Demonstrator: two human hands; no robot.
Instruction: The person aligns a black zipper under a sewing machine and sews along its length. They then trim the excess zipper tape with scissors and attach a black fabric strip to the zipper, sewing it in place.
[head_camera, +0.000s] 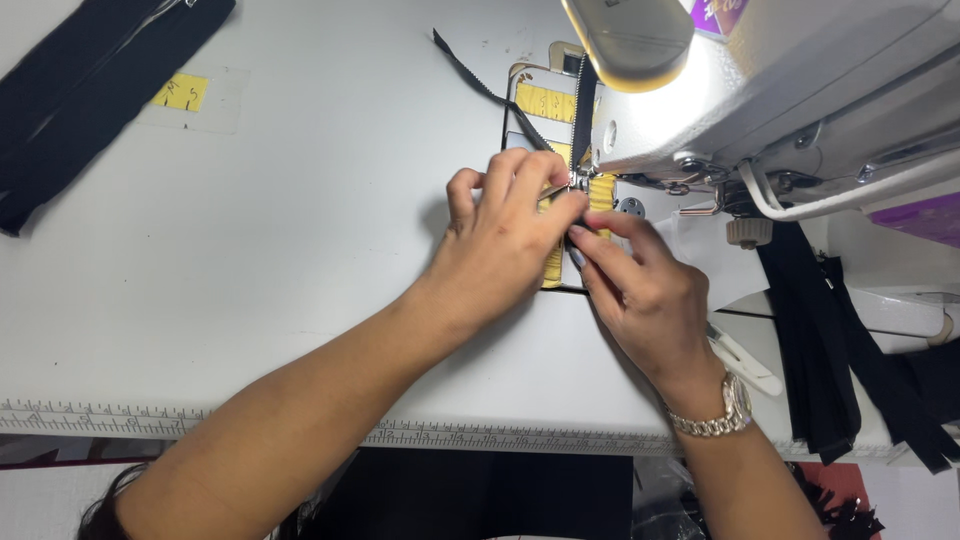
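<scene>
Left hand (505, 235) and right hand (640, 285) meet at presser foot of white sewing machine (800, 90). Both sets of fingertips pinched on black zipper tape (583, 110), which runs under needle area over yellow-marked plate (545, 100). More black zipper strips (830, 340) hang at right table edge.

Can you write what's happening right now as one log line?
left hand: pinching thin black zipper tape | right hand: fingertips steadying it | place: white sewing machine needle area | white table
</scene>
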